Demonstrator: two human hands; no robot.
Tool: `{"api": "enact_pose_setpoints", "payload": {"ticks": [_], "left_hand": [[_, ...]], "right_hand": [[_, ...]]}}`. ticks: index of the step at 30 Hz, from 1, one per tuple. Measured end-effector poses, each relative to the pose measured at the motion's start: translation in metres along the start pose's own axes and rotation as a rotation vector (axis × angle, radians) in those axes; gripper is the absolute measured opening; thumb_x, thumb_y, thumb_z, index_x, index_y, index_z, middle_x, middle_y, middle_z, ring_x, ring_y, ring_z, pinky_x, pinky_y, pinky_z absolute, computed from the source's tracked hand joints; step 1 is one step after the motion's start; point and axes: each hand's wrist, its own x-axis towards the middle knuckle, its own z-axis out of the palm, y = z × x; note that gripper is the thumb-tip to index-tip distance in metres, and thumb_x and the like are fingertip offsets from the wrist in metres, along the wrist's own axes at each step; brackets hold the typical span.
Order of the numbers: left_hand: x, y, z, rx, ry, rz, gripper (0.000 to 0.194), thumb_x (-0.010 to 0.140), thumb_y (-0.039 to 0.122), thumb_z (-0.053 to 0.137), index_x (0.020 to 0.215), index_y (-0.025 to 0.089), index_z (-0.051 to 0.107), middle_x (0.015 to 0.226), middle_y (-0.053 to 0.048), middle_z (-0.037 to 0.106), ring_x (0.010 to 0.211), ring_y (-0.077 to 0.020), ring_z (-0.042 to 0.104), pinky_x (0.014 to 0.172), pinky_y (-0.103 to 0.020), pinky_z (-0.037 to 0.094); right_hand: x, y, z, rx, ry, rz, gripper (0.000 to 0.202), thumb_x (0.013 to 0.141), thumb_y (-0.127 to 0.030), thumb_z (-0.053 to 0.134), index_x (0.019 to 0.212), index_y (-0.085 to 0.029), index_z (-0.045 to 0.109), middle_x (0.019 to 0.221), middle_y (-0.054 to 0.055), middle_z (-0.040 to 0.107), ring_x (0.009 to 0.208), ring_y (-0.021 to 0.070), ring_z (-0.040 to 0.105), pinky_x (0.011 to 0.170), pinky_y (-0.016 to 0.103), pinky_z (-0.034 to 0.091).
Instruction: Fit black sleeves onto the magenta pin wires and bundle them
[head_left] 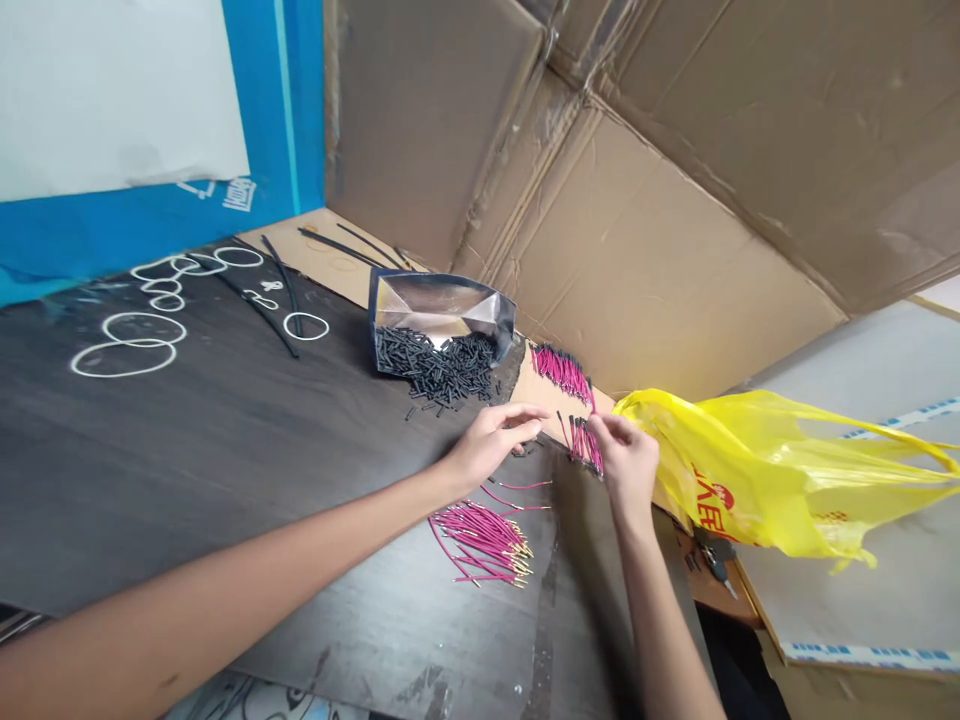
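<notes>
over cardboard (pixel 538 393), pinched pink wire (pixel 592 401) in right hand (pixel 628 462); half-curled left hand (pixel 491 441) near black sleeves (pixel 450 371), seemingly for reach; couldn't tell if gripping.

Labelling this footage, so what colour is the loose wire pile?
The wire pile is magenta with gold-coloured tips, per the head view.

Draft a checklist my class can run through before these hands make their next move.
1. Black tubes contained: not ok, some spill from the open pouch.
2. Pink wires at hand: ok, a loose bundle lies on the table.
3. Cardboard wires grouped: ok, two clusters.
4. Yellow bag well clear of right hand: not ok, close beside it.
5. Left hand holding a tube: cannot tell, too small.
</notes>
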Motion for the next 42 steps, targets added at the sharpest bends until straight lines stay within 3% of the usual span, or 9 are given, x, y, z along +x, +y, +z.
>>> {"api": "enact_pose_setpoints", "payload": {"ticks": [2, 8, 14, 21, 28, 33, 36, 39, 42], "left_hand": [[0.003, -0.001, -0.006, 0.078, 0.036, 0.067, 0.026, 0.084, 0.029, 0.064, 0.104, 0.018, 0.074, 0.106, -0.008, 0.071, 0.092, -0.0179, 0.060, 0.073, -0.030, 0.044], [0.003, 0.001, -0.017, 0.331, 0.117, 0.268, 0.017, 0.088, 0.022, 0.058, 0.096, 0.017, 0.073, 0.098, -0.005, 0.067, 0.086, -0.0155, 0.059, 0.076, -0.031, 0.044], [0.001, 0.007, -0.019, 0.466, 0.121, 0.325, 0.017, 0.088, 0.016, 0.055, 0.092, 0.017, 0.072, 0.091, -0.003, 0.065, 0.079, -0.0137, 0.057, 0.069, -0.028, 0.042], [-0.003, 0.008, -0.017, 0.505, 0.072, 0.334, 0.018, 0.086, 0.012, 0.054, 0.088, 0.017, 0.071, 0.091, -0.003, 0.068, 0.077, -0.0133, 0.056, 0.071, -0.028, 0.041], [0.008, 0.001, -0.026, 0.464, 0.091, 0.218, 0.019, 0.082, 0.014, 0.054, 0.088, 0.015, 0.072, 0.092, -0.005, 0.071, 0.080, -0.0148, 0.059, 0.075, -0.029, 0.044], [0.018, 0.007, -0.042, 0.670, -0.147, 0.083, 0.022, 0.077, 0.014, 0.056, 0.088, 0.016, 0.075, 0.081, -0.003, 0.069, 0.073, -0.0149, 0.058, 0.071, -0.029, 0.043], [0.016, 0.022, -0.047, 0.855, -0.314, 0.033, 0.020, 0.076, 0.018, 0.059, 0.088, 0.017, 0.075, 0.080, -0.003, 0.068, 0.072, -0.0148, 0.057, 0.068, -0.028, 0.042], [0.014, 0.032, -0.047, 1.028, -0.427, 0.046, 0.019, 0.076, 0.015, 0.059, 0.088, 0.017, 0.073, 0.090, -0.003, 0.069, 0.080, -0.0154, 0.060, 0.075, -0.028, 0.045], [0.016, 0.029, -0.048, 1.228, -0.348, 0.210, 0.019, 0.085, 0.019, 0.056, 0.094, 0.020, 0.073, 0.097, -0.004, 0.066, 0.095, -0.0195, 0.057, 0.089, -0.034, 0.045]], "right_hand": [[0.038, 0.008, 0.001, -0.339, 0.034, -0.030, 0.029, 0.088, -0.038, 0.063, 0.097, -0.015, 0.079, 0.090, 0.009, 0.077, 0.082, 0.0241, 0.070, 0.077, 0.031, 0.050], [0.108, 0.025, 0.034, -0.599, -0.029, 0.015, 0.024, 0.083, -0.017, 0.062, 0.097, -0.015, 0.080, 0.092, 0.016, 0.077, 0.096, 0.0286, 0.072, 0.082, 0.030, 0.048], [0.123, 0.039, 0.054, -0.754, -0.054, 0.071, 0.029, 0.084, -0.015, 0.057, 0.101, -0.015, 0.081, 0.097, 0.020, 0.075, 0.099, 0.0323, 0.071, 0.085, 0.034, 0.049], [0.124, 0.037, 0.055, -0.809, -0.061, 0.073, 0.027, 0.087, -0.020, 0.056, 0.099, -0.016, 0.080, 0.095, 0.020, 0.074, 0.099, 0.0333, 0.070, 0.085, 0.036, 0.049], [0.069, 0.017, 0.042, -0.703, -0.097, -0.073, 0.027, 0.094, -0.030, 0.055, 0.113, -0.021, 0.072, 0.104, 0.009, 0.075, 0.097, 0.0260, 0.070, 0.085, 0.033, 0.049], [-0.020, 0.018, 0.024, -0.266, -0.229, -0.355, 0.022, 0.098, -0.028, 0.052, 0.106, -0.022, 0.071, 0.102, 0.005, 0.073, 0.087, 0.0202, 0.066, 0.081, 0.031, 0.050], [-0.057, 0.024, 0.013, -0.123, -0.264, -0.390, 0.021, 0.098, -0.025, 0.052, 0.107, -0.022, 0.070, 0.101, 0.005, 0.071, 0.087, 0.0202, 0.064, 0.081, 0.032, 0.050], [-0.067, 0.028, 0.006, -0.072, -0.283, -0.363, 0.020, 0.097, -0.021, 0.053, 0.108, -0.022, 0.070, 0.101, 0.005, 0.071, 0.092, 0.0210, 0.063, 0.083, 0.033, 0.051], [-0.059, 0.030, 0.001, -0.089, -0.292, -0.362, 0.023, 0.092, -0.013, 0.052, 0.105, -0.021, 0.069, 0.101, 0.006, 0.069, 0.097, 0.0226, 0.061, 0.089, 0.037, 0.050]]}}
